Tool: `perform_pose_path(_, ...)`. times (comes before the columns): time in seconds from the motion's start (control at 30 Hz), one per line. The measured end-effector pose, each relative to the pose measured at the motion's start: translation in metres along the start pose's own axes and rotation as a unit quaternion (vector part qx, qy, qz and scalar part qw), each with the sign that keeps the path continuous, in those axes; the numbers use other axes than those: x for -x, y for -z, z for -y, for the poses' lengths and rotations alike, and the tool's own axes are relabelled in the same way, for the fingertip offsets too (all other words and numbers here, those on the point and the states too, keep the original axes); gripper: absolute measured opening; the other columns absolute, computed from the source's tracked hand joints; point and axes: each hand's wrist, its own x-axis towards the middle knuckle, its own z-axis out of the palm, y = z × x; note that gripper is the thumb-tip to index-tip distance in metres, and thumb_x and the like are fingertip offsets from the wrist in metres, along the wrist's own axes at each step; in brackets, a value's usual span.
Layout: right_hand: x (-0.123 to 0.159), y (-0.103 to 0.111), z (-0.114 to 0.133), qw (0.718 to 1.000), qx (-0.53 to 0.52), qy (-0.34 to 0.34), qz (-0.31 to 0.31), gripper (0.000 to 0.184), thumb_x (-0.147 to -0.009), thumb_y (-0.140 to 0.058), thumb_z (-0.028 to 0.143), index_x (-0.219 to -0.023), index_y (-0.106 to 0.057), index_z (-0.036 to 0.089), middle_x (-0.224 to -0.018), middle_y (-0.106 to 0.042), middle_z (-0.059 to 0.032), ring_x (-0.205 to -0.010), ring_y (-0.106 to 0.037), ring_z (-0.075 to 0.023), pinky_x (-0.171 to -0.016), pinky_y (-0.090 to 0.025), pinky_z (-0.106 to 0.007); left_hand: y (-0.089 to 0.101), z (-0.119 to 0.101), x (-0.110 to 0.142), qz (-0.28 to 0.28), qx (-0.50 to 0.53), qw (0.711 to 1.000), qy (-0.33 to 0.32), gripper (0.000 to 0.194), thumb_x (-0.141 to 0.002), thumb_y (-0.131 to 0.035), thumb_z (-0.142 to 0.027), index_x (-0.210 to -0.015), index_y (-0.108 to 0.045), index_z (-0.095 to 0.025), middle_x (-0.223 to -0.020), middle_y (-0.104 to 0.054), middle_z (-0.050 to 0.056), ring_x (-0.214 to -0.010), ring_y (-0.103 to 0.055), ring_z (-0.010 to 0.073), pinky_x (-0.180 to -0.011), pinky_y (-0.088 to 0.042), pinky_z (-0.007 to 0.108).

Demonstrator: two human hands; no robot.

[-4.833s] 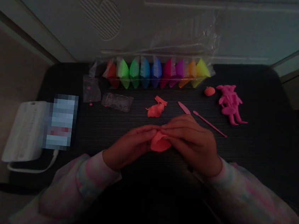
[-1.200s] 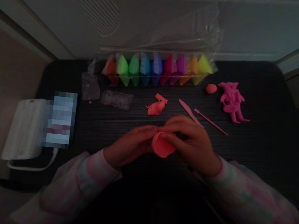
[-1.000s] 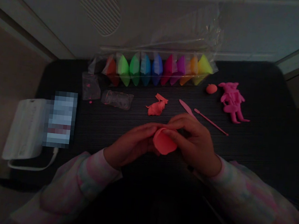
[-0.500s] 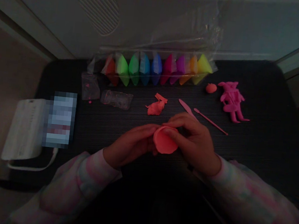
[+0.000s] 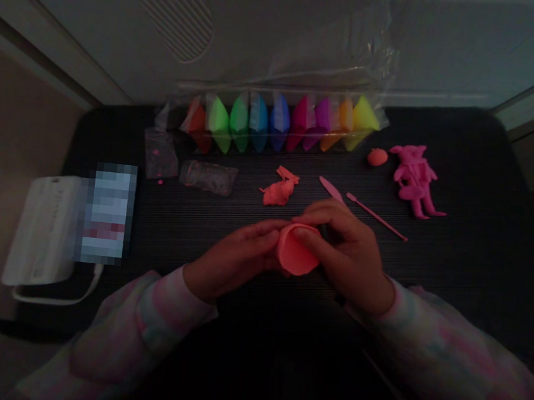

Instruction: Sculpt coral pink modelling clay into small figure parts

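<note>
Between my hands is a small coral-coloured cup of modelling clay [image 5: 296,257], its uneven rim facing me. My right hand [image 5: 350,253] pinches the wall, with the thumb inside the hollow and the fingers behind. My left hand [image 5: 237,254] cups the other side, its thumb at the rim and its fingers partly hidden beneath. Just beyond lies a crumpled scrap of coral clay [image 5: 278,192]. A pink modelling knife [image 5: 331,188] lies partly behind my right hand, and a thin pink modelling stick [image 5: 377,218] is beside it.
A clear bag with several coloured clay packets [image 5: 278,125] spans the back. Right of it are a small orange clay ball [image 5: 377,157] and a pink clay figure [image 5: 415,180]. Empty clear wrappers [image 5: 208,177] lie left. A white cabled box [image 5: 44,231] and a phone [image 5: 108,212] sit far left.
The clay cup has turned and shifted slightly to the right between my hands. My left thumb now presses closer to its rim. Everything else stays put.
</note>
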Motion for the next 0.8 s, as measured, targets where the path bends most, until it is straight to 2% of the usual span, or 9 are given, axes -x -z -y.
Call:
perform_pose_path(0.07,-0.0005,0.0007,0.0012,1.0,0.003,0.006,0.018,0.016,-0.075,-0.063,0.021,-0.091,-0.065,0.024,-0.082,-0.064,0.0003,-0.078,-0.058,-0.0131,-0.07,-0.048,-0.028,-0.0013,-0.0001,0.0005,-0.011,-0.007,1.0,0.003,0.021,-0.079,-0.057,-0.027,-0.095,-0.066,-0.017,-0.085,-0.064,0.003,-0.076,-0.056,0.0117,-0.069,-0.045,0.023)
perform_pose_path(0.17,-0.001,0.0014,0.0028,0.999,-0.005,0.014,0.036,0.011,-0.077,-0.062,0.02,-0.086,-0.067,0.024,-0.079,-0.064,0.0002,-0.076,-0.059,-0.0127,-0.068,-0.048,-0.028,-0.0019,0.0003,0.0003,-0.022,-0.003,1.0,0.013,0.019,-0.078,-0.059,-0.028,-0.09,-0.067,-0.016,-0.078,-0.063,0.002,-0.073,-0.056,0.0109,-0.069,-0.044,0.023)
perform_pose_path(0.33,-0.0002,0.0008,0.0021,0.999,-0.015,0.026,0.025,0.005,-0.077,-0.062,0.019,-0.078,-0.067,0.021,-0.074,-0.063,0.0007,-0.072,-0.058,-0.0113,-0.066,-0.048,-0.026,-0.0014,0.0006,-0.0007,-0.016,-0.002,1.0,0.015,0.018,-0.077,-0.06,-0.029,-0.089,-0.068,-0.017,-0.078,-0.064,0.001,-0.072,-0.055,0.0108,-0.069,-0.043,0.023)
perform_pose_path(0.5,-0.0001,0.0025,0.0021,0.997,-0.004,0.042,0.061,0.016,-0.076,-0.063,0.021,-0.092,-0.065,0.023,-0.086,-0.065,-0.001,-0.082,-0.059,-0.0135,-0.073,-0.048,-0.028,-0.0016,0.0003,-0.001,-0.009,-0.009,1.0,0.009,0.019,-0.079,-0.058,-0.03,-0.087,-0.068,-0.015,-0.077,-0.064,0.001,-0.071,-0.056,0.0097,-0.069,-0.043,0.021)
perform_pose_path(0.57,-0.0004,0.003,0.0027,0.996,-0.003,0.05,0.071,0.015,-0.077,-0.062,0.02,-0.091,-0.066,0.023,-0.085,-0.065,-0.0014,-0.081,-0.059,-0.0133,-0.071,-0.049,-0.028,-0.0012,0.0009,-0.0011,-0.009,-0.004,1.0,0.014,0.018,-0.079,-0.058,-0.029,-0.084,-0.068,-0.014,-0.075,-0.064,0.001,-0.07,-0.056,0.0095,-0.067,-0.043,0.02)
perform_pose_path(0.67,-0.0006,0.0021,0.0033,0.997,-0.013,0.044,0.056,0.006,-0.077,-0.062,0.019,-0.079,-0.067,0.021,-0.077,-0.064,-0.0005,-0.073,-0.059,-0.0117,-0.066,-0.05,-0.027,-0.0007,0.0016,-0.0011,-0.012,0.007,1.0,0.022,0.019,-0.08,-0.057,-0.029,-0.084,-0.068,-0.014,-0.073,-0.063,0.002,-0.07,-0.056,0.0102,-0.068,-0.044,0.022)
perform_pose_path(0.8,-0.0001,0.0001,0.0027,0.999,-0.014,0.026,0.021,0.004,-0.076,-0.063,0.018,-0.076,-0.066,0.021,-0.074,-0.062,0.0006,-0.071,-0.058,-0.0108,-0.065,-0.049,-0.026,-0.0012,0.0002,-0.0004,0.012,0.015,1.0,0.02,0.02,-0.08,-0.057,-0.028,-0.093,-0.067,-0.017,-0.087,-0.065,0.004,-0.079,-0.058,0.0126,-0.071,-0.045,0.024)
